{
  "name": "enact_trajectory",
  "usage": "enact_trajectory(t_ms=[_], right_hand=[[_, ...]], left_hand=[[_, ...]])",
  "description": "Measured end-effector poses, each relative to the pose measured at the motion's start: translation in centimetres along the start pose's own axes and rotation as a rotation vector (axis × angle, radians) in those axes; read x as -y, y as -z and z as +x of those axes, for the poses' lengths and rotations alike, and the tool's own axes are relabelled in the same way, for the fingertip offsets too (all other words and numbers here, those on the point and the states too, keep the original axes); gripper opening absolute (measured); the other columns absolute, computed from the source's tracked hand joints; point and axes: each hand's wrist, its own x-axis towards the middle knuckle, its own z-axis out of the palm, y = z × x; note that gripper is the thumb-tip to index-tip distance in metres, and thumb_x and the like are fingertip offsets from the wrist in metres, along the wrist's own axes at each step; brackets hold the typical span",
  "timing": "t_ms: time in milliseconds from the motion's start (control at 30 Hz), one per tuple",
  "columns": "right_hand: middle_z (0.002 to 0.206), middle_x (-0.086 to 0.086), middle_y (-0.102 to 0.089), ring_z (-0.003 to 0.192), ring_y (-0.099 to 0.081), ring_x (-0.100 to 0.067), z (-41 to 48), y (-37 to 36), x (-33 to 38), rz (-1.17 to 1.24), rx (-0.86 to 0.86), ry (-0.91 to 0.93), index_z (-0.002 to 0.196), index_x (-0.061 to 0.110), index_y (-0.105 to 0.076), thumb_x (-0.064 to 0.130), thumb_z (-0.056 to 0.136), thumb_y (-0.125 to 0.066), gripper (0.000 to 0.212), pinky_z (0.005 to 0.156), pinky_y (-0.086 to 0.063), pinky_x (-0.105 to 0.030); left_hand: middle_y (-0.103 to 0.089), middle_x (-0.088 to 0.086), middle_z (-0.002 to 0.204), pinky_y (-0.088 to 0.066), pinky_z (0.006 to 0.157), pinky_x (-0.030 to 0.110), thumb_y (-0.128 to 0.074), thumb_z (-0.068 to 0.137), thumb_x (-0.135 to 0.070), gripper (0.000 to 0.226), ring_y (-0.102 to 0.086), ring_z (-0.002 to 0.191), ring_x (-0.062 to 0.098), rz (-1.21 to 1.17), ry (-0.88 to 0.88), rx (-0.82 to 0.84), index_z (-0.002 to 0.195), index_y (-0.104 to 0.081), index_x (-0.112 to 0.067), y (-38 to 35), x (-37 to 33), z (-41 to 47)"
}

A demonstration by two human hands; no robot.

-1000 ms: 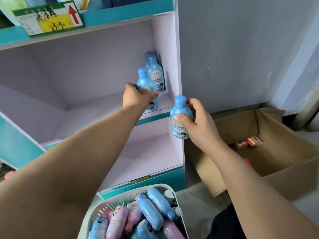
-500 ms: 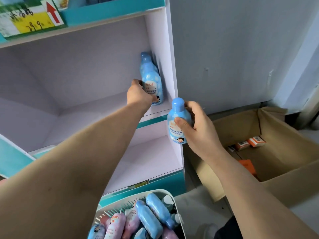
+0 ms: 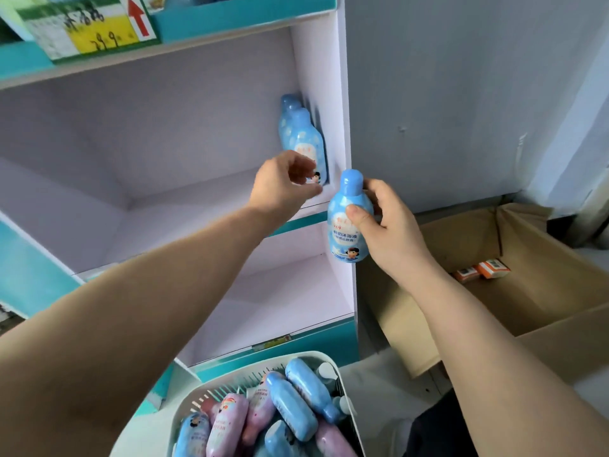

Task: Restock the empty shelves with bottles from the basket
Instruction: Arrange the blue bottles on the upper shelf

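Observation:
Two blue bottles (image 3: 304, 140) stand one behind the other in the back right corner of the white middle shelf (image 3: 184, 212). My left hand (image 3: 283, 184) hovers just in front of them with loosely curled fingers, holding nothing. My right hand (image 3: 389, 225) grips another blue bottle (image 3: 347, 222) upright in front of the shelf's right side panel. At the bottom, a white basket (image 3: 197, 395) holds several blue and pink bottles lying down.
The lower shelf (image 3: 280, 301) has nothing on it. A yellow price tag with a red arrow (image 3: 92, 28) hangs on the upper shelf edge. An open cardboard box (image 3: 543, 291) with small orange packs sits on the floor at right, against a grey wall.
My left hand has let go of the second blue bottle, now standing in the corner, and drawn back a little. My right hand has kept its bottle near the shelf's right edge.

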Motion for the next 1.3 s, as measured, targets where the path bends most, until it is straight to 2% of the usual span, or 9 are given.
enact_trajectory(t_ms=[100, 200, 300, 367, 467, 567, 633, 833, 1300], right_hand=[[0.111, 0.009, -0.062, 0.101, -0.061, -0.009, -0.4, -0.3, 0.9, 0.02, -0.002, 0.005, 0.124, 0.022, -0.052, 0.022, 0.093, -0.057, 0.031, 0.087, -0.052, -0.035], [0.11, 0.009, -0.062, 0.099, -0.061, -0.009, -0.7, -0.5, 1.6, 0.028, -0.02, 0.025, 0.125, 0.02, -0.052, 0.022, 0.094, -0.056, 0.031, 0.087, -0.053, -0.034], [0.109, 0.014, -0.061, 0.099, -0.06, -0.006, -0.7, -0.6, 2.1, 0.049, -0.017, 0.038, 0.127, 0.023, -0.051, 0.022, 0.094, -0.056, 0.033, 0.085, -0.05, -0.027], [0.119, 0.008, -0.06, 0.108, -0.057, -0.009, -0.6, -0.6, 2.1, -0.024, -0.062, 0.096, 0.134, 0.021, -0.048, 0.022, 0.094, -0.055, 0.04, 0.091, -0.047, -0.028], [0.135, -0.005, -0.052, 0.121, -0.046, -0.023, -0.8, -0.7, 1.5, -0.412, -0.107, 0.218, 0.139, 0.017, -0.043, 0.021, 0.093, -0.057, 0.049, 0.097, -0.042, -0.038], [0.145, -0.006, -0.04, 0.13, -0.038, -0.027, -1.2, -0.9, 1.0, -0.784, 0.012, 0.213, 0.14, 0.016, -0.038, 0.025, 0.092, -0.056, 0.052, 0.099, -0.039, -0.044], [0.151, -0.004, -0.032, 0.138, -0.029, -0.026, -1.4, -1.1, 0.7, -0.885, 0.091, 0.166, 0.143, 0.018, -0.033, 0.027, 0.093, -0.054, 0.055, 0.103, -0.036, -0.045], [0.159, 0.002, -0.01, 0.147, -0.007, -0.022, -1.4, -1.2, 0.3, -0.899, 0.214, 0.087, 0.15, 0.017, -0.015, 0.027, 0.096, -0.05, 0.065, 0.112, -0.025, -0.045], [0.153, -0.002, -0.025, 0.142, -0.021, -0.024, -1.4, -1.5, -0.9, -0.919, 0.219, 0.087, 0.145, 0.019, -0.026, 0.033, 0.091, -0.06, 0.066, 0.106, -0.034, -0.047]], left_hand=[[-0.068, 0.0, 0.095, -0.044, 0.068, 0.006, -0.07, 0.077, 0.002, 0.03, -0.06, 0.086, 0.007, 0.007, -0.056, 0.322, 0.104, -0.069, -0.011, 1.1, -0.4, -2.7], [-0.068, 0.002, 0.105, -0.046, 0.072, 0.011, -0.073, 0.074, 0.0, 0.042, -0.062, 0.1, 0.012, -0.068, -0.008, 0.442, 0.114, -0.065, -0.013, 1.7, -0.6, -3.8], [-0.07, 0.001, 0.103, -0.055, 0.086, 0.032, -0.085, 0.065, -0.019, 0.052, -0.066, 0.099, 0.016, -0.075, -0.039, 0.363, 0.111, -0.063, -0.015, 1.4, -1.1, -4.2], [-0.071, 0.002, 0.102, -0.056, 0.087, 0.038, -0.085, 0.064, -0.022, 0.049, -0.068, 0.096, 0.019, -0.097, -0.072, 0.267, 0.107, -0.062, -0.015, 1.5, -1.5, -4.1], [-0.069, 0.008, 0.105, -0.056, 0.086, 0.042, -0.082, 0.071, -0.018, 0.044, -0.068, 0.094, 0.024, -0.242, -0.021, 0.112, 0.108, -0.06, -0.014, 2.4, -1.9, -3.0], [-0.066, 0.011, 0.111, -0.056, 0.086, 0.047, -0.076, 0.08, -0.013, 0.043, -0.067, 0.1, 0.026, -0.33, 0.066, 0.011, 0.118, -0.055, -0.009, 3.2, -1.4, -1.4], [-0.065, 0.009, 0.112, -0.056, 0.086, 0.048, -0.074, 0.082, -0.012, 0.043, -0.066, 0.101, 0.026, -0.328, 0.097, -0.033, 0.12, -0.054, -0.01, 3.1, -0.7, -0.5], [-0.065, 0.003, 0.112, -0.054, 0.091, 0.046, -0.073, 0.08, -0.016, 0.043, -0.064, 0.103, 0.023, -0.229, 0.177, -0.061, 0.119, -0.055, -0.012, 1.0, 1.5, 0.8], [-0.059, 0.004, 0.123, -0.049, 0.098, 0.039, -0.069, 0.086, -0.02, 0.055, -0.059, 0.109, 0.022, -0.119, 0.144, -0.064, 0.134, -0.045, -0.009, -1.8, 0.2, 1.5]])
